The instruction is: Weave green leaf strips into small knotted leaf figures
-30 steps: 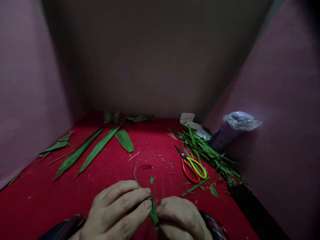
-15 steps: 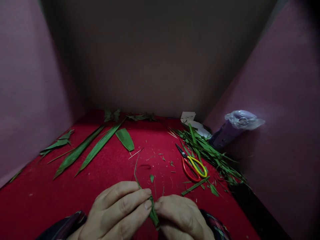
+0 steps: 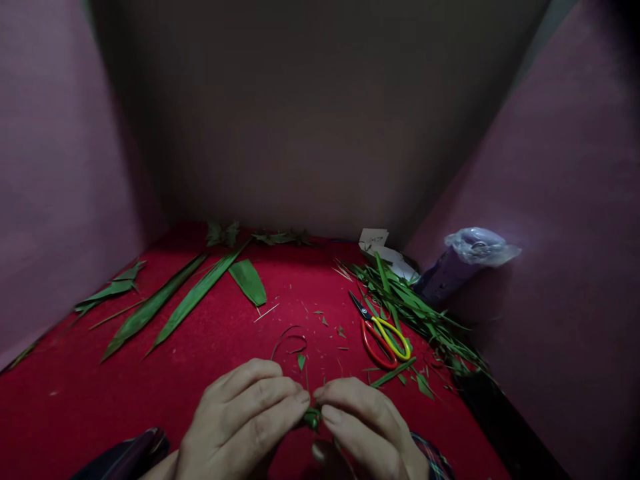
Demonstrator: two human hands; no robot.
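My left hand and my right hand meet at the bottom middle, fingertips pinched together on a small folded green leaf strip. Only a bit of the strip shows between the fingers. A thin curled leaf rib arcs up from the fingers over the red cloth. Red and yellow scissors lie to the right of my hands, untouched.
Long green leaves lie at the left and back. A heap of cut leaf strips sits at the right beside a purple bottle wrapped in plastic and white paper. Purple walls enclose the sides.
The leaf strip has been drawn in between my fingertips, so less of it shows. The thin rib that stood straight now curls in a loop. Both hands shifted slightly.
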